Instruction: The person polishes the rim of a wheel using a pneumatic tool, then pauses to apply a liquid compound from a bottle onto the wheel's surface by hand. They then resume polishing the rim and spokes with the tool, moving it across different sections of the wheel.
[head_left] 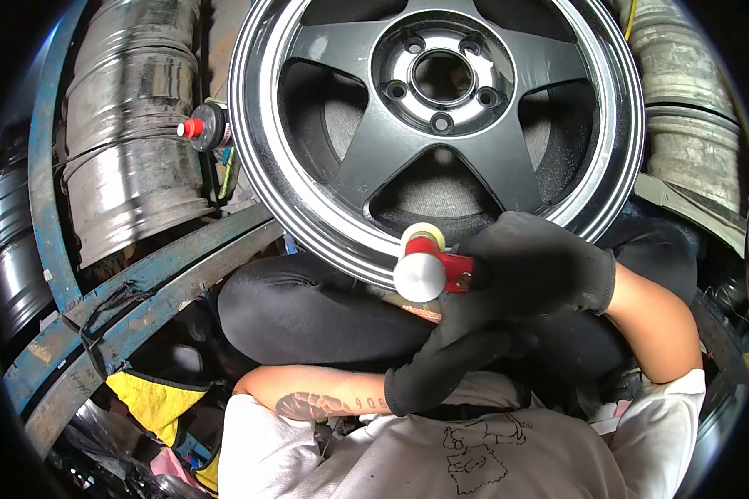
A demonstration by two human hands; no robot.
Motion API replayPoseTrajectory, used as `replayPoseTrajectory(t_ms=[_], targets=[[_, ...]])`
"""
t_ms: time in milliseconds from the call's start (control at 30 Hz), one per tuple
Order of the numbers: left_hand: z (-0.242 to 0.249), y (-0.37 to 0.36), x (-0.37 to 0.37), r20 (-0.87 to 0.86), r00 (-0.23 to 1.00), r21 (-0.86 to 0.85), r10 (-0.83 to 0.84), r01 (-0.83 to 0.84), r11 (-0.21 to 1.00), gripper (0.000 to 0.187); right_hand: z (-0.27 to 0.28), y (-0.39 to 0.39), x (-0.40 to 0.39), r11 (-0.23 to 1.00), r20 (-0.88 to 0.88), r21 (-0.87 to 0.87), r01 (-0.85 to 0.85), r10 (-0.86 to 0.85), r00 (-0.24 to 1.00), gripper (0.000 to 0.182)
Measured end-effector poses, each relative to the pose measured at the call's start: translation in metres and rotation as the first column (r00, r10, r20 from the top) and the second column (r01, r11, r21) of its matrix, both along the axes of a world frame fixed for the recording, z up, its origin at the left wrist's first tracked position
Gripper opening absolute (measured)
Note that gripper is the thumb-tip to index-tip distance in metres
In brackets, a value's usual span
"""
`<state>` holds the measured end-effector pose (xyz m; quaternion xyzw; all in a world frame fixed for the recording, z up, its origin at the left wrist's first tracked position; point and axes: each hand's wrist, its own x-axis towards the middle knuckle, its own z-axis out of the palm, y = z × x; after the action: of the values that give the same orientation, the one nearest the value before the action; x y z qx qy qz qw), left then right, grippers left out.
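A five-spoke alloy wheel (366, 158), dark grey with a polished lip, lies face up across the top of the view. A small red power polisher (420, 274) with a round silver head and a pale yellow pad (424, 233) sits over the wheel's near lip. My right hand (533, 266), in a black glove, is closed around the polisher's body just behind the red collar. My left hand (449, 353), also gloved in black, comes in below it and closes on the same tool; most of its fingers are hidden.
A black bottle with a red cap (204, 127) stands left of the wheel. Scuffed metal wheel barrels (129, 150) rest beyond a blue metal frame (150, 266), with another barrel (691, 125) at right. A yellow cloth (158, 403) hangs at lower left.
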<state>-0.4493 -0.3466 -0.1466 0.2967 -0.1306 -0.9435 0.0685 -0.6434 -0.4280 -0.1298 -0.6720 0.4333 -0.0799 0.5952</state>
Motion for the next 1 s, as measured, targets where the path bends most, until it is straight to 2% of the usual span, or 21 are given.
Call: replayPoseTrajectory(t_ms=[67,133,267,367,400,467,533,600,667,833,933,1000], targets=[[0.014,-0.008,0.007,0.064,0.990,0.102,0.125,-0.131,0.986,0.041,-0.004,-0.002,0.007,0.996,-0.027,-0.074,-0.045,0.043,0.999,0.024],[0.014,-0.012,0.009,0.097,0.985,0.077,0.142,-0.149,0.986,0.038,-0.014,-0.002,0.014,0.981,-0.044,-0.163,-0.101,0.095,0.995,0.024],[0.012,-0.016,0.010,0.094,0.966,0.052,0.242,-0.247,0.968,0.036,-0.015,-0.009,0.019,0.989,-0.103,-0.099,-0.113,0.102,0.989,0.024],[0.014,-0.022,0.004,0.114,0.965,-0.086,0.235,-0.226,0.970,0.037,-0.005,-0.011,0.013,0.994,-0.077,-0.079,-0.071,0.064,0.995,0.027],[0.011,-0.024,0.001,0.137,0.985,-0.163,0.102,-0.079,0.983,0.039,-0.001,-0.011,0.010,0.997,-0.082,-0.042,-0.072,0.068,0.994,0.027],[0.003,-0.030,-0.002,0.218,0.964,-0.303,-0.152,0.215,0.928,0.041,0.007,-0.013,0.003,0.998,-0.065,0.022,-0.060,0.061,0.996,0.027],[0.012,-0.027,0.002,0.119,0.992,-0.157,-0.048,0.066,0.985,0.044,0.014,-0.010,-0.004,0.996,-0.021,0.078,-0.034,0.035,0.999,0.029],[0.014,-0.021,0.005,0.080,0.997,-0.109,0.009,0.000,0.994,0.046,0.009,-0.005,-0.002,0.998,-0.017,0.040,-0.042,0.043,0.999,0.031],[0.005,-0.012,0.005,0.096,0.995,-0.171,-0.001,0.018,0.985,0.049,0.008,-0.006,-0.001,0.997,-0.027,0.035,-0.070,0.071,0.997,0.032],[0.008,-0.011,0.011,0.069,0.993,-0.069,0.100,-0.095,0.993,0.046,0.005,-0.013,0.019,0.988,-0.158,0.063,-0.140,0.149,0.976,0.027],[0.006,-0.012,0.015,0.076,0.992,-0.070,0.105,-0.100,0.992,0.043,-0.009,-0.008,0.021,0.976,-0.183,-0.119,-0.182,0.158,0.970,0.023],[0.012,-0.017,0.015,0.068,0.990,-0.073,0.127,-0.122,0.990,0.041,-0.016,-0.004,0.021,0.993,-0.089,-0.117,-0.022,0.011,0.996,0.031]])
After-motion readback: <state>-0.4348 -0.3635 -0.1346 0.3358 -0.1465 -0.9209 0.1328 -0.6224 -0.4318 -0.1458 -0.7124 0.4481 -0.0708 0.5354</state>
